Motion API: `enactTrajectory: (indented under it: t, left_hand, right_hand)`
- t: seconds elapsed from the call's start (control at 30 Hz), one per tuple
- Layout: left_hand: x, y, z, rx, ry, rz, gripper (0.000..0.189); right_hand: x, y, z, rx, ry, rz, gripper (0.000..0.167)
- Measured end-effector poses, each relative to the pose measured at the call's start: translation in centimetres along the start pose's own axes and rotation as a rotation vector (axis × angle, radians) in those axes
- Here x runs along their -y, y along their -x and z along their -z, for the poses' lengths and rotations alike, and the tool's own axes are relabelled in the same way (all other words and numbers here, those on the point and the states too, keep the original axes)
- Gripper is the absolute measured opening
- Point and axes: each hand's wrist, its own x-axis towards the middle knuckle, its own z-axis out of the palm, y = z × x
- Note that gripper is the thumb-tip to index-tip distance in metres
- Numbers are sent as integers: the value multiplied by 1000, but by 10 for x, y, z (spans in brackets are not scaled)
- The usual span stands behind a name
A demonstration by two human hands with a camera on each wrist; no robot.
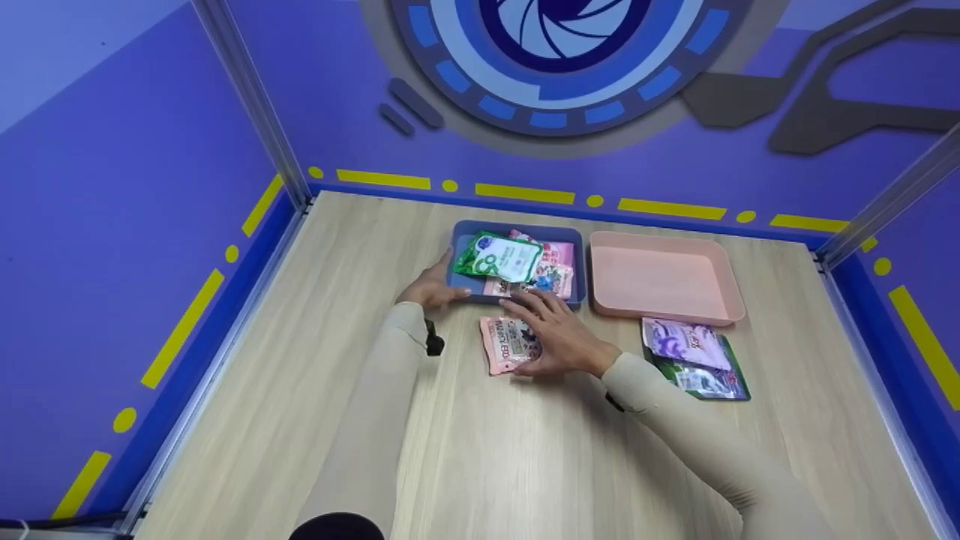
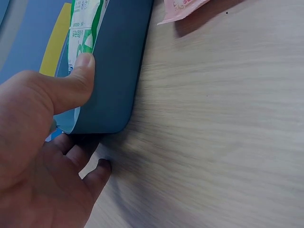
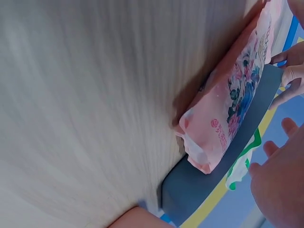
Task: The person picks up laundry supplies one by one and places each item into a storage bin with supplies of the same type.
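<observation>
At the near left corner of a blue-grey tray (image 1: 580, 266), my left hand (image 1: 431, 287) grips the edge. The left wrist view shows its thumb (image 2: 78, 80) over the rim and its other fingers below the corner. In the tray, a green-and-white packet (image 1: 514, 259) overlaps pink packets (image 1: 562, 253). A pink flower-printed packet (image 1: 501, 343) lies on the table just in front of the tray. My right hand (image 1: 559, 335) is spread over that packet's right side, fingers towards the tray, thumb by the near edge. No firm hold shows in the right wrist view.
A pink tray (image 1: 660, 277) stands right of the blue-grey one. Before it lie a purple-and-white packet (image 1: 686, 343) and a dark green packet (image 1: 709, 381), overlapping. Purple-blue panels (image 1: 337, 97) enclose the wooden table (image 1: 510, 457) at the back and sides.
</observation>
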Motion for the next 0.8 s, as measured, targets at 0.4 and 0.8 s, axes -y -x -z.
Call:
enactTrajectory:
  t: [0.4, 0.8]
  left_hand:
    - [1, 0, 0, 1, 13, 0, 102]
    - [-2, 3, 1, 1, -5, -9, 99]
  right_hand:
    - [2, 5, -3, 53, 18, -16, 116]
    - [3, 10, -4, 57, 1, 1, 114]
